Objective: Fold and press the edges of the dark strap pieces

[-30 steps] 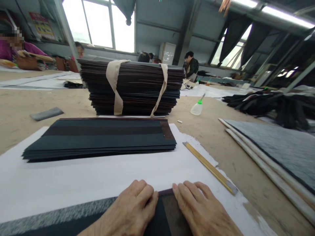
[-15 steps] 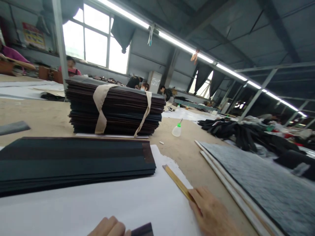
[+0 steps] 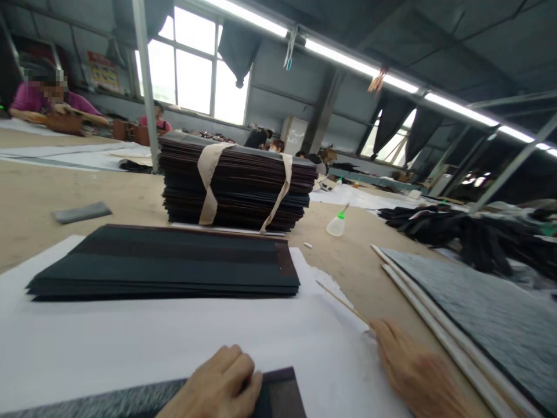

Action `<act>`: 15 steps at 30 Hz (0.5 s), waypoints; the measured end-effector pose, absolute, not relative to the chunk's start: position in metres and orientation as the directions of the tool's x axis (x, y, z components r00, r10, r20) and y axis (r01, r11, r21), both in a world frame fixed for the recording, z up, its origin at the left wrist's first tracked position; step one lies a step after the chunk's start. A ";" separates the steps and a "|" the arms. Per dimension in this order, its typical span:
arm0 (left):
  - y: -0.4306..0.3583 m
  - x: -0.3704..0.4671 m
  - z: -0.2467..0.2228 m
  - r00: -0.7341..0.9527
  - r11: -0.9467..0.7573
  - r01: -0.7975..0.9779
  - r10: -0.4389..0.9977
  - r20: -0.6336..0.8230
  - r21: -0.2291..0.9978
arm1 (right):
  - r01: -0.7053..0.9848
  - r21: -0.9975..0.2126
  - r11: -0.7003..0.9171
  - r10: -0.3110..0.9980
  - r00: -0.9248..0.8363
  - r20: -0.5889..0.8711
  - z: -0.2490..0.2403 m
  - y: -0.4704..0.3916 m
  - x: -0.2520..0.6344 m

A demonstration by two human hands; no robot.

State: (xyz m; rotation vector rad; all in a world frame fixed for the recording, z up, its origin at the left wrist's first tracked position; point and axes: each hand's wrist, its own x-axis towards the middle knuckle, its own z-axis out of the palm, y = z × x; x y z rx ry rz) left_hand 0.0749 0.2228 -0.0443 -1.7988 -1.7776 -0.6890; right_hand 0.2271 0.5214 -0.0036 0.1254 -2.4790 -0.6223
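Observation:
My left hand point(image 3: 220, 386) lies flat, fingers curled, on a dark sheet point(image 3: 282, 397) at the near edge of the white paper point(image 3: 174, 331). My right hand point(image 3: 415, 374) is blurred with motion at the right of the paper and grips the near end of a thin wooden ruler point(image 3: 342, 301), whose far end is tilted up off the paper. Beyond both hands a low stack of dark sheets point(image 3: 165, 264) rests on the paper.
A tall bundle of dark sheets point(image 3: 237, 186) tied with two cloth strips stands behind. A small glue bottle point(image 3: 337, 223) lies on the table. Grey boards point(image 3: 470, 302) lie at the right, dark fabric point(image 3: 470, 232) beyond. Other people work in the background.
My right hand left the dark sheet, reached right, took the ruler and lifted it on edge. The camera view tilted up and swung. My left hand stayed on the sheet.

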 end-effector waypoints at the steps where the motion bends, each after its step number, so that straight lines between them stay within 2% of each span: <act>1: 0.224 0.076 -0.042 0.008 -0.007 1.000 0.739 0.674 -0.004 | 0.016 0.462 0.887 -0.251 -0.823 0.509 -0.002 0.520 0.232; 4: 0.224 0.080 -0.039 -0.040 -0.002 0.998 0.797 0.603 0.070 | -0.054 0.485 0.873 -0.321 -0.811 0.488 0.001 0.520 0.242; 7: 0.219 0.083 -0.036 -0.064 -0.003 0.993 0.817 0.573 0.115 | -0.041 0.536 0.843 -0.358 -0.787 0.502 -0.002 0.517 0.245; 9: 0.216 0.084 -0.031 -0.102 0.034 0.987 0.884 0.456 0.156 | -0.046 0.524 0.851 -0.357 -0.782 0.511 -0.004 0.504 0.241; 11: 0.213 0.085 -0.026 -0.125 0.067 0.982 0.931 0.342 0.177 | -0.140 0.421 0.896 -0.352 -0.801 0.484 -0.004 0.479 0.233; 12: 0.213 0.085 -0.025 -0.122 0.066 0.982 0.936 0.331 0.175 | -0.231 0.337 0.913 -0.370 -0.818 0.441 -0.004 0.463 0.227; 15: 0.214 0.086 -0.025 -0.083 0.026 0.989 0.914 0.396 0.147 | -0.426 0.025 0.904 -0.396 -0.815 0.424 -0.009 0.414 0.206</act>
